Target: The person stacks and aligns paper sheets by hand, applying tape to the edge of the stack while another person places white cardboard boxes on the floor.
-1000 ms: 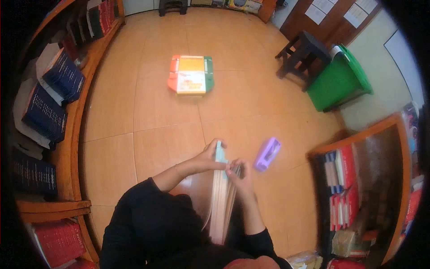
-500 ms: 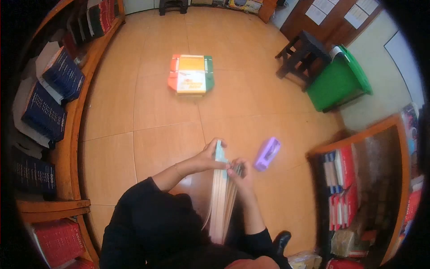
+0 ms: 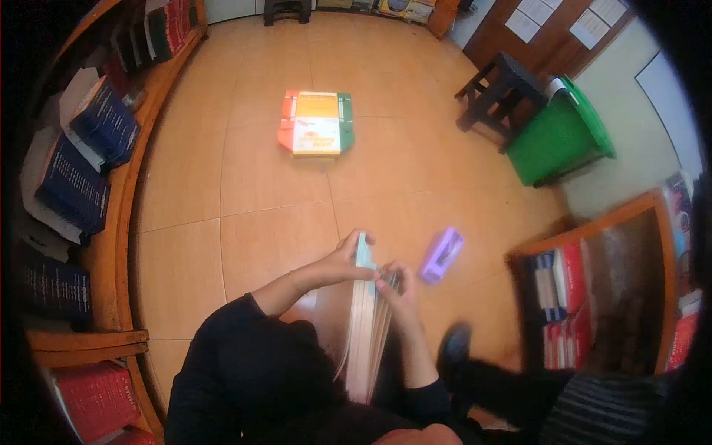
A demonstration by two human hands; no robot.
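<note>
Left grip (image 3: 337,262) and right grip (image 3: 401,291) are both closed on a thick bundle of pages (image 3: 361,334), perhaps a book, held on edge over the lap of a person in dark clothes. From where I watch, the left grip clasps the far end, by a pale blue strip (image 3: 363,254), its thumb reaching across towards the right grip, which pinches at the far right corner, where some leaves fan slightly apart. I judge the bundle fairly weighty as a whole, yet each leaf light, bendable and easily creased or torn; loose leaves may slide over one another. I would take hold around the full thickness, thumb on one side and fingers on the other, rather than by a few leaves. To the right, a purple object (image 3: 443,256) lies on the floor (image 3: 274,219), apart from the bundle
</note>
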